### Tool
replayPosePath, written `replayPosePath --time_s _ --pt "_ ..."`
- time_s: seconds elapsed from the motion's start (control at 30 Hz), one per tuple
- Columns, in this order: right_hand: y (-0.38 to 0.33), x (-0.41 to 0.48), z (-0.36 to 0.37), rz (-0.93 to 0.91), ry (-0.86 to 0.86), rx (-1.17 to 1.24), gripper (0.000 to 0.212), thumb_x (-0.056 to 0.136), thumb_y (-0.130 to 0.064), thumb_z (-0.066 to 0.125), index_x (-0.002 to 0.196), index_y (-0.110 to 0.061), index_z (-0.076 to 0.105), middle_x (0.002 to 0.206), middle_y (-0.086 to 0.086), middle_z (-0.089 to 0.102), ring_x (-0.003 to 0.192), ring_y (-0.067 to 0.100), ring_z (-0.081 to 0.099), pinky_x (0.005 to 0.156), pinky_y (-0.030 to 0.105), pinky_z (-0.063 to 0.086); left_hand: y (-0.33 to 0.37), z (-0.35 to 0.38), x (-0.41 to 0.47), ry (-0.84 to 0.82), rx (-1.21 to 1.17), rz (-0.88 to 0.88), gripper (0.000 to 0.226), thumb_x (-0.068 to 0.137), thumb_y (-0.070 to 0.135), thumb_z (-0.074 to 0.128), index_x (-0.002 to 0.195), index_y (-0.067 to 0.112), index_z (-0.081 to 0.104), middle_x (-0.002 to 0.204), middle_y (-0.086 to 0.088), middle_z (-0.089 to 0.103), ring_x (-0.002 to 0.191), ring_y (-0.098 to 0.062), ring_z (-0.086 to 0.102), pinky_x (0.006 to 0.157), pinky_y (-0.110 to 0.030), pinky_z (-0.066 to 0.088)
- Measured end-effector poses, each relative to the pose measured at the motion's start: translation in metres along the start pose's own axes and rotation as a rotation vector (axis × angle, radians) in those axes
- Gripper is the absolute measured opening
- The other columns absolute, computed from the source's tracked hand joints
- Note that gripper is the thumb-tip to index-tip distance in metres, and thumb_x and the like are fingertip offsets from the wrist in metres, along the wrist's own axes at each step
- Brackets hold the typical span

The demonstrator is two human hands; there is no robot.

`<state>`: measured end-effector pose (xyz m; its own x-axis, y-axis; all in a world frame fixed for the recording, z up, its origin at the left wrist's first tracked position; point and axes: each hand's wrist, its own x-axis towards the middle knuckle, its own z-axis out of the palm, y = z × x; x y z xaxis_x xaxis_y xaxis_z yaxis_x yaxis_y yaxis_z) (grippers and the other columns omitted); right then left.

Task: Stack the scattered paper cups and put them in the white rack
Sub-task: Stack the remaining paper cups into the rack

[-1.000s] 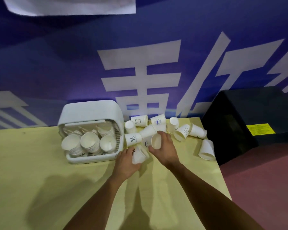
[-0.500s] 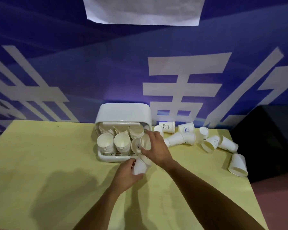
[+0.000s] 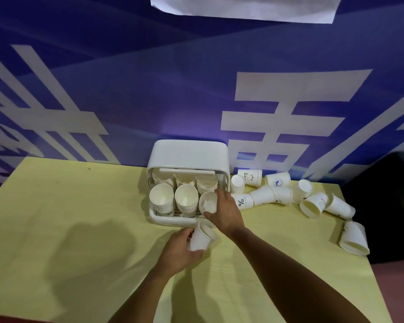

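Observation:
The white rack (image 3: 189, 155) stands at the back of the yellow table (image 3: 79, 229), with stacks of paper cups in its front and back rows. My right hand (image 3: 226, 212) holds a paper cup (image 3: 207, 202) at the rack's front right slot, on top of the stack there. My left hand (image 3: 180, 249) grips a short stack of cups (image 3: 201, 236) just in front of the rack. Several loose cups (image 3: 278, 194) lie scattered to the right of the rack, and one cup (image 3: 354, 237) lies alone near the table's right edge.
A blue banner with large white characters (image 3: 278, 117) rises right behind the table. A dark box (image 3: 387, 206) stands past the table's right edge. A white sheet (image 3: 243, 8) hangs at the top of the wall.
My right hand carried its cup from the scattered pile leftward to the rack's front right slot. My left hand stayed in front of the rack with its stack. The view swung left.

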<state>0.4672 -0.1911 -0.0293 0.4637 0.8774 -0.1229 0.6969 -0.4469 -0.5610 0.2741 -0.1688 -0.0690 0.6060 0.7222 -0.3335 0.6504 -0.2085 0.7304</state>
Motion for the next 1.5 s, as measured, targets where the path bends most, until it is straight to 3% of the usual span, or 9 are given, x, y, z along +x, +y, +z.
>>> replayPosePath --time_s 0.13,0.47,0.73,1.0,1.1,1.27,1.43,1.5 --pt "-0.003 0.004 0.009 0.052 0.009 0.034 0.080 0.077 -0.036 0.081 0.139 -0.010 0.039 0.134 0.009 0.053 0.121 0.026 0.052 0.098 0.037 0.049 -0.006 -0.002 0.005 -0.010 -0.008 -0.005 0.071 0.061 0.056 0.073 0.125 0.032 0.057 0.115 0.020 0.063 0.100 0.000 0.060 0.085 -0.027 0.053" --pt "0.003 0.008 0.010 0.067 0.029 0.011 0.067 0.075 -0.035 0.077 0.132 -0.013 0.048 0.125 0.008 0.057 0.112 0.026 0.054 0.093 0.036 0.048 -0.012 -0.001 0.006 -0.018 -0.025 -0.009 0.069 0.063 0.053 0.074 0.127 0.033 0.057 0.115 0.023 0.062 0.103 0.002 0.058 0.085 -0.023 0.050" --pt "0.012 0.003 0.006 0.029 -0.002 0.072 0.071 0.080 -0.038 0.077 0.140 -0.016 0.046 0.133 0.005 0.057 0.120 0.023 0.053 0.098 0.035 0.048 -0.008 0.006 0.001 -0.006 -0.045 -0.060 0.067 0.062 0.056 0.073 0.124 0.038 0.055 0.111 0.026 0.060 0.100 0.007 0.057 0.077 -0.015 0.045" --pt "0.041 -0.022 -0.011 0.062 0.165 0.188 0.042 0.091 -0.043 0.064 0.122 -0.016 0.060 0.113 0.000 0.062 0.102 0.018 0.060 0.084 0.034 0.051 0.017 0.022 0.008 0.023 -0.078 -0.062 0.054 0.064 0.060 0.073 0.111 0.042 0.053 0.103 0.024 0.064 0.093 0.007 0.060 0.079 -0.024 0.052" --pt "0.051 -0.033 -0.021 0.125 0.052 0.322 0.045 0.084 -0.059 0.064 0.112 -0.025 0.060 0.101 -0.011 0.063 0.094 0.007 0.061 0.080 0.030 0.052 0.030 0.027 0.011 0.036 -0.144 -0.077 0.052 0.064 0.059 0.074 0.108 0.039 0.055 0.100 0.022 0.067 0.088 0.009 0.061 0.078 -0.025 0.054" --pt "0.065 -0.051 -0.035 0.157 -0.122 0.433 0.068 0.068 -0.080 0.065 0.118 -0.034 0.058 0.097 -0.013 0.067 0.088 0.001 0.064 0.081 0.026 0.053 0.057 0.038 0.014 0.028 -0.195 -0.031 0.057 0.066 0.055 0.077 0.116 0.040 0.054 0.102 0.020 0.067 0.088 0.013 0.059 0.069 -0.016 0.046" --pt "0.068 -0.055 -0.046 0.159 -0.141 0.499 0.056 0.062 -0.073 0.077 0.107 -0.045 0.059 0.096 -0.018 0.070 0.085 -0.007 0.064 0.068 0.013 0.049 0.075 0.043 0.016 0.043 -0.224 0.001 0.056 0.064 0.057 0.078 0.114 0.044 0.055 0.100 0.025 0.068 0.088 0.012 0.062 0.069 -0.012 0.046" --pt "0.067 -0.056 -0.050 0.145 -0.160 0.492 0.051 0.065 -0.065 0.079 0.106 -0.045 0.058 0.099 -0.019 0.069 0.087 -0.008 0.063 0.070 0.013 0.051 0.080 0.042 0.015 0.039 -0.207 0.026 0.055 0.064 0.056 0.078 0.113 0.046 0.054 0.100 0.026 0.067 0.087 0.012 0.062 0.065 -0.009 0.045"
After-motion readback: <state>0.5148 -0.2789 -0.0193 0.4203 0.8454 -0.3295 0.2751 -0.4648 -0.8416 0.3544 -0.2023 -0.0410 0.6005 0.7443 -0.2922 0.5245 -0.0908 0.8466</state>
